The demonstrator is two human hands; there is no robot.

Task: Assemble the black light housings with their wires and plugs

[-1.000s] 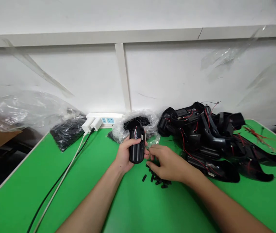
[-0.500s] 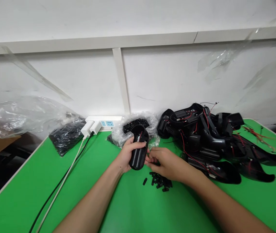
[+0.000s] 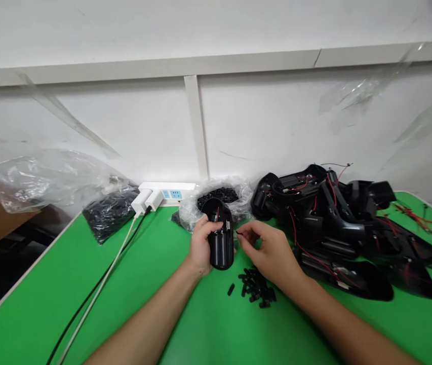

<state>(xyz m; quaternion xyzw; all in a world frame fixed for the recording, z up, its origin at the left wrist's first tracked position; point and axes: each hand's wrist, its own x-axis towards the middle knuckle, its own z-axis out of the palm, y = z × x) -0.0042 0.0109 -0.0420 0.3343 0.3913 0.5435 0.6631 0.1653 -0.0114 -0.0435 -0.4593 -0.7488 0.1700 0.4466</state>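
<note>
My left hand (image 3: 200, 246) is closed around a glossy black plastic housing (image 3: 221, 248), held upright above the table. A short red wire and a small white connector show in its hollow upper part. Just right of the housing, my right hand (image 3: 263, 246) pinches a small black piece (image 3: 239, 233) between thumb and forefinger; its exact kind is too small to tell. The fingertips are apart from the housing. Below that hand lies a loose pile of short black plastic pieces (image 3: 256, 286), with a single one (image 3: 231, 289) to its left.
Black housings with red wires (image 3: 325, 218) are heaped on the right of the green table (image 3: 155, 319). Behind my left hand stands an open plastic bag of small black parts (image 3: 219, 195). A white power strip (image 3: 185, 190) with cables and another filled bag (image 3: 109, 213) are farther left.
My right hand has drawn away from the housing to the right, and a small black piece now shows at its fingertips. The housing has turned slightly, exposing the white connector. The view has shifted slightly.
</note>
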